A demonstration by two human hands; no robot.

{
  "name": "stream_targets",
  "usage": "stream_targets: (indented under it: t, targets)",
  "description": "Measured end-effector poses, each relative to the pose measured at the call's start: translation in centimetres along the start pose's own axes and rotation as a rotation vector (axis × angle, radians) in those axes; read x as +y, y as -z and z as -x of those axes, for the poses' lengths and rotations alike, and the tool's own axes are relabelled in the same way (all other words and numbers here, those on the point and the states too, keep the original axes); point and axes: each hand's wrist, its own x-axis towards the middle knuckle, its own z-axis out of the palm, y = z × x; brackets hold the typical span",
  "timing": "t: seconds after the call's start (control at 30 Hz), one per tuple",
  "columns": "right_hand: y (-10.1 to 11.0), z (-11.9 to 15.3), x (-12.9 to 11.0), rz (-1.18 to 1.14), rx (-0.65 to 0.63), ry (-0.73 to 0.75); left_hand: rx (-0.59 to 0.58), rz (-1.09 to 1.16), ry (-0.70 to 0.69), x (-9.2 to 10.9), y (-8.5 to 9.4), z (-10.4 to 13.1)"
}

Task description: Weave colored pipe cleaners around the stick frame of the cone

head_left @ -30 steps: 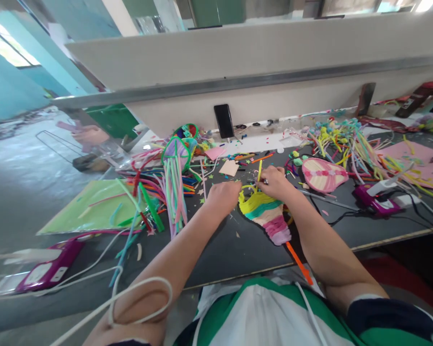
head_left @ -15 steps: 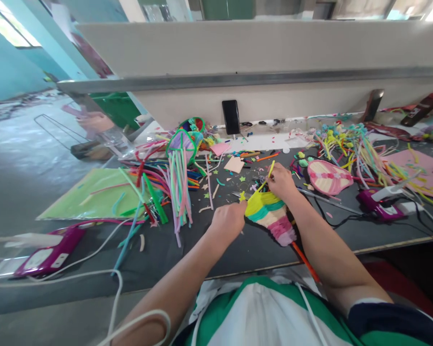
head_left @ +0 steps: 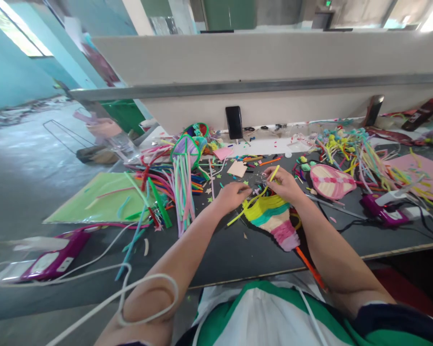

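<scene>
Near the middle of the head view, the striped piece (head_left: 270, 216) lies on the dark surface (head_left: 216, 254), between your two forearms. It is wide at the yellow end, and it becomes narrow through teal, cream, pink and lilac bands; from the narrow end an orange stem (head_left: 309, 267) comes out, toward your right forearm.

Your right hand (head_left: 284, 185) is above the yellow end, and its fingers are pinched on a yellow strip (head_left: 262, 193), close to the upper tip of it. This strip goes down in a slant across the yellow end, and its lower tip points to the left. Your left hand (head_left: 234, 197) is just beside the strip, with the fingers partly curled toward it; I cannot tell whether they grasp something.

Beyond your hands, a black phone (head_left: 234, 123) leans almost upright against the pale panel (head_left: 187, 110), and a cream square (head_left: 237, 168) lies on the surface nearer to you. To the left there are a bundle of pastel strips (head_left: 184, 192) and a green sheet (head_left: 101, 197) with some loose strips on it. A white cable (head_left: 170, 278) makes a loop in front of your left forearm. To the right, a pink and cream oval piece (head_left: 332, 181) lies near a purple device (head_left: 382, 211), and many coloured strips (head_left: 366, 154) are heaped behind them.
</scene>
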Motion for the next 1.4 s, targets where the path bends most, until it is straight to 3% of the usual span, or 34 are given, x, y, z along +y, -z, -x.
stream_targets:
  t: [0.13,0.23,0.33,0.53,0.6,0.7,0.83,0.93,1.13,1.2,1.27,1.4]
  targets:
    - [0.7,0.2,-0.7,-0.102,0.04,-0.008,-0.261,0.389,0.053,1.2,-1.6,-3.2]
    - [1.4,0.3,-1.3,-0.198,0.111,-0.067,-0.367,0.628,0.134,1.8,-1.5,-4.3]
    - [1.8,0.3,-1.5,-0.369,0.266,-0.172,-0.336,0.724,0.122,2.3,0.2,-5.2]
    - [1.0,-0.3,-1.5,-0.777,0.541,-0.29,-0.292,0.688,-0.02,3.3,3.6,-7.1]
    - [0.7,-0.4,-1.8,-0.883,0.548,-0.348,-0.291,0.688,-0.035,3.4,4.0,-7.2]
    - [0.6,-0.5,-2.7,-1.004,0.46,-0.44,-0.292,0.659,-0.044,2.9,4.0,-7.2]
    - [0.5,-0.6,-3.7,-1.067,0.359,-0.574,-0.191,0.625,-0.058,2.1,3.8,-7.6]
    - [0.3,-0.6,-3.9,-1.081,0.328,-0.634,-0.084,0.436,-0.124,2.3,4.3,-7.5]
    - [0.1,-0.4,-3.9,-1.072,0.418,-0.542,0.485,-0.171,-0.273,5.7,6.5,-4.8]
    - [0.1,-0.4,-4.4,-1.051,0.446,-0.498,0.507,-0.214,-0.317,6.8,6.0,-4.3]
    - [-0.1,-0.5,-5.3,-1.025,0.48,-0.46,0.451,-0.216,-0.377,7.6,4.7,-4.3]
    - [-0.3,-1.0,-6.8,-1.021,0.531,-0.434,0.432,-0.216,-0.426,8.0,2.6,-4.9]
